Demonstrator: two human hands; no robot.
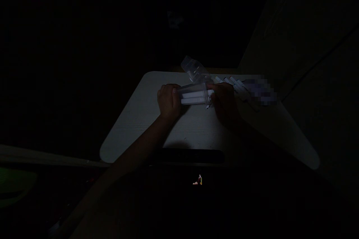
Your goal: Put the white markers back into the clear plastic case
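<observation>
The scene is very dark. My left hand point(169, 101) is closed around the left end of a clear plastic case point(193, 89), held over the small white table. Inside the case lie white marker-like pens point(193, 101), side by side. A see-through flap or lid point(195, 68) stands open at the case's far side. My right hand point(226, 102), in deep shadow, has its fingers closed at the right end of the case. Whether those fingers also grip a pen is hidden. More white markers point(237, 84) lie on the table just beyond my right hand.
The white table point(131, 119) has rounded corners and a dark slot point(193, 155) along its near edge. A blurred-out purplish item point(260, 89) lies at the right. A dark cable point(316, 61) runs along the right side, and something green point(14, 186) shows at lower left.
</observation>
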